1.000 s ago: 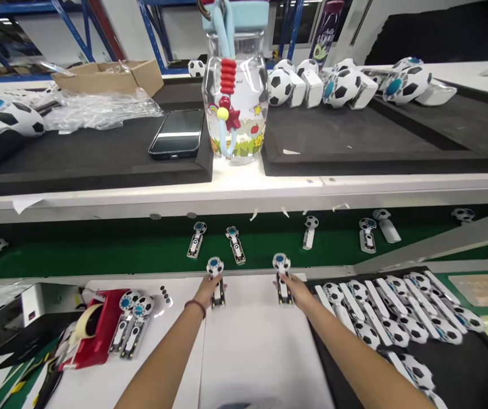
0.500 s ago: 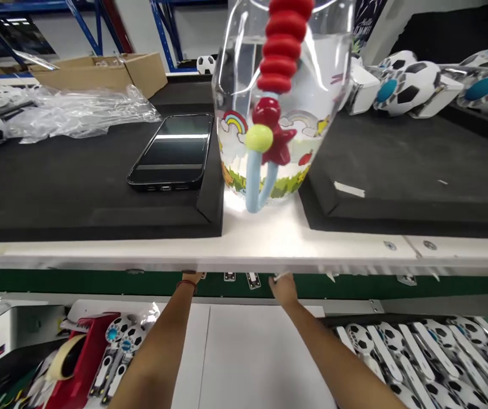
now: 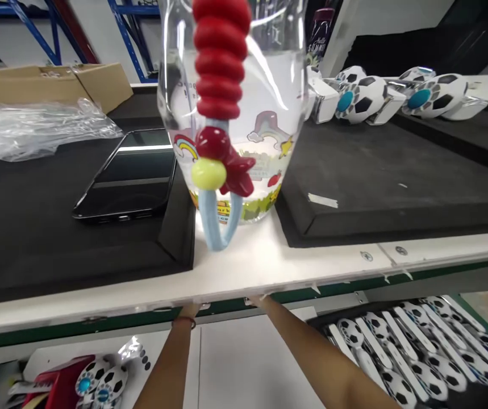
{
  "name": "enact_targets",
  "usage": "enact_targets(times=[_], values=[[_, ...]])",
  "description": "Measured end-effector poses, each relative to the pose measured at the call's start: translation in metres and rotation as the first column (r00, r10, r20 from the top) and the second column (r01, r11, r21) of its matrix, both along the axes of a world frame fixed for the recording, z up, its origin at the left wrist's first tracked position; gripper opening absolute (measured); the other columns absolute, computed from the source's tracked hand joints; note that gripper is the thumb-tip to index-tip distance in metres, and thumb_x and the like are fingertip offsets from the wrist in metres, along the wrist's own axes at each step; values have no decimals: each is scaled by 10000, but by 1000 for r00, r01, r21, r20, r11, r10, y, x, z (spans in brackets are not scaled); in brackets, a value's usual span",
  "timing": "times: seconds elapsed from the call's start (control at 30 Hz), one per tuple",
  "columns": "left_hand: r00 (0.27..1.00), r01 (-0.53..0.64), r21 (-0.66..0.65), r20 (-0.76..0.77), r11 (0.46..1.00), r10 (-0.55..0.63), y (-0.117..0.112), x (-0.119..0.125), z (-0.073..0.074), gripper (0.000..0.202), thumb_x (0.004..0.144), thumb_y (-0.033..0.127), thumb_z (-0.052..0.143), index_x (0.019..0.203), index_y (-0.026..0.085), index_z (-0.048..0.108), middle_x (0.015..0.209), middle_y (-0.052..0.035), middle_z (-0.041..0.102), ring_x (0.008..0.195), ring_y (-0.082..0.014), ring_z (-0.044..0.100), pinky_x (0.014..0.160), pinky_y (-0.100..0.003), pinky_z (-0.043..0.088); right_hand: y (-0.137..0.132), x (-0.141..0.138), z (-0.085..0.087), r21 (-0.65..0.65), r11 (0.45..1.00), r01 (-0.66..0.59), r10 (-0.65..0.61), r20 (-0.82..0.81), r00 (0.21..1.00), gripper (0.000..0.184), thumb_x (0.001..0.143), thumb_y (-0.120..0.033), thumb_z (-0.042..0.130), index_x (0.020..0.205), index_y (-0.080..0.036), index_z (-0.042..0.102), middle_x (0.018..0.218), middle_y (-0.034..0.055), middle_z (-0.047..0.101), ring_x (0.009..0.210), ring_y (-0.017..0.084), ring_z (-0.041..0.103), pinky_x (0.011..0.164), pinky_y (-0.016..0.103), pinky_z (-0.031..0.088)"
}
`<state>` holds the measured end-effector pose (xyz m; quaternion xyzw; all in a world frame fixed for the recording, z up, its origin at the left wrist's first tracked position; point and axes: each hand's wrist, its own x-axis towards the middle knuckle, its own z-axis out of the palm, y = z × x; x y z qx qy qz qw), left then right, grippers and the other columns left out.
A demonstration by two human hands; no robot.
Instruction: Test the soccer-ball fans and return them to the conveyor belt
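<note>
Left hand (image 3: 190, 311) and right hand (image 3: 257, 300) reach past the white ledge (image 3: 295, 272) (fingers hidden, open or closed cannot be told), below a clear rainbow-printed bottle (image 3: 265, 96).

Left hand (image 3: 189, 310) and right hand (image 3: 257, 300) both reach forward past the white shelf edge (image 3: 295, 278), fingers hidden behind it. Arms angled inward, hands well apart. Can't tell whether they're holding anything.
</note>
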<state>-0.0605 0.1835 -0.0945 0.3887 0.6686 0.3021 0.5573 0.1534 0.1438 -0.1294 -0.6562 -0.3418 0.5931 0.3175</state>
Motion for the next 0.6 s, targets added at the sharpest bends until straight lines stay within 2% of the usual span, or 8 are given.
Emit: enact_targets(times=[0.07,0.13,0.2,0.27,0.37,0.47,0.53,0.6], values=[[996,-33,-20,77,999,35,-23,-4,6,418,748,438,584,1022,123,553,1006,-91,611,931,-217,576,826,-393,454,-25,2,7,15,999,33,-32,-94,995,245,813,-305,548,987,-134,520,893,40,571,775,156,563,686,335,480],[987,-60,-20,146,998,62,-51,-13,23,581,622,518,659,1050,145,533,1013,-95,623,968,-250,567,835,-370,449,-58,6,23,68,996,61,-45,-206,977,374,735,-330,624,1032,-170,463,901,33,568,810,174,570,702,341,466],[964,-80,-3,255,997,78,-79,-23,51,717,517,527,722,1122,226,482,1071,-67,613,1010,-267,554,838,-364,457,-95,11,51,130,990,52,-7,-322,947,554,624,-350,707,1073,-226,407,980,40,566,873,202,581,719,354,459],[902,-117,10,420,993,102,-105,-32,84,765,472,464,776,1145,310,447,1089,-28,608,1000,-268,564,827,-386,474,-127,18,85,192,981,25,64,-443,894,650,564,-342,751,1095,-263,384,1076,53,546,926,224,585,749,379,454],[784,-161,5,608,987,125,-131,-32,130,703,417,471,801,1036,281,527,956,-19,640,818,-246,612,705,-370,519,-159,25,136,259,963,72,122,-660,741,629,569,-369,762,1084,-256,419,1055,60,544,922,233,588,780,406,446],[751,-184,-35,640,982,163,-145,-17,158,669,413,649,705,888,193,590,806,-29,640,677,-209,603,609,-329,519,-176,25,175,150,973,173,13,-791,612,543,607,-507,700,1015,-207,505,994,73,558,881,245,589,762,416,463],[750,-206,-127,616,970,240,-152,-4,166,663,535,749,538,845,165,598,753,-50,637,696,-224,611,632,-349,517,-184,23,191,-8,974,226,-141,-802,581,496,645,-562,637,948,-178,556,959,79,582,878,252,593,779,425,469],[746,-192,-234,596,953,297,-162,7,169,656,675,749,355,797,149,593,707,-70,632,712,-236,619,660,-375,513,-191,20,201,-137,947,290,-287,-765,577,468,672,-580,597,877,-159,583,878,74,616,839,241,607,784,414,477]])
